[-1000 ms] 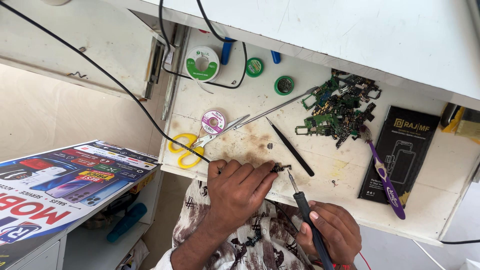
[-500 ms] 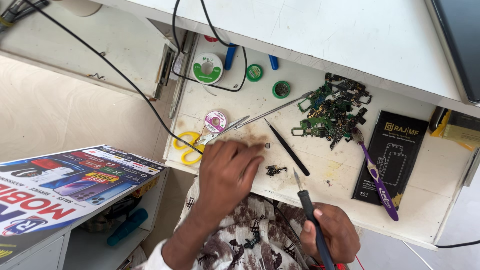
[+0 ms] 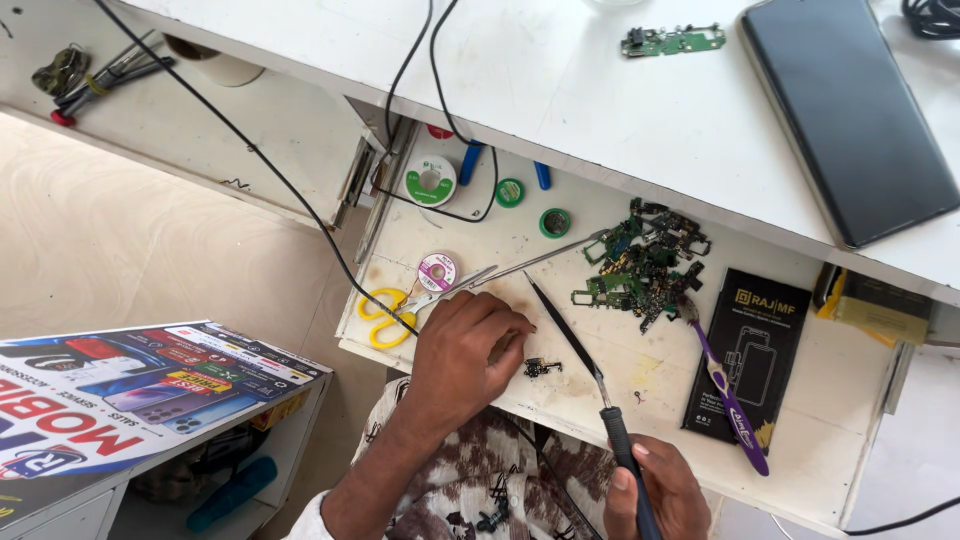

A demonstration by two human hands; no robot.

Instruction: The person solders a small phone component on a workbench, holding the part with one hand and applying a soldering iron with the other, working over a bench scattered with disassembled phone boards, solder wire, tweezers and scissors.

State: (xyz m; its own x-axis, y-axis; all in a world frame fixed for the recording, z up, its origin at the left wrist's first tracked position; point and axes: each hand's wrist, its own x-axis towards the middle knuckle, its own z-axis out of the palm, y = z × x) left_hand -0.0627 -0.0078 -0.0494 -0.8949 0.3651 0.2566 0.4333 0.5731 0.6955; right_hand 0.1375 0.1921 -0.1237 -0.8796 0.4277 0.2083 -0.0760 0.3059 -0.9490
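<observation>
My left hand [image 3: 462, 352] rests on the pulled-out white drawer [image 3: 560, 400] with its fingers curled under; nothing shows in them. A small dark part [image 3: 541, 367] lies on the drawer just right of its fingertips, apart from them. My right hand [image 3: 655, 492] grips the black handle of a soldering iron [image 3: 617, 432] at the drawer's front edge. The iron's tip points up toward the small part and stops a little to its right. A thin black tool [image 3: 558, 322] lies diagonally above the part.
Yellow-handled scissors [image 3: 383, 315], solder spools [image 3: 437, 271], a heap of green circuit boards [image 3: 645, 265], a purple toothbrush [image 3: 725, 390] and a black packet [image 3: 755, 350] lie in the drawer. A dark phone [image 3: 845, 110] and a small board [image 3: 672, 40] lie on the desk top above. Black cables [image 3: 300, 215] cross at left.
My left hand let the small part down onto the drawer and drew back to its left. The soldering iron pulled away from the part. The camera tilted up toward the desk top.
</observation>
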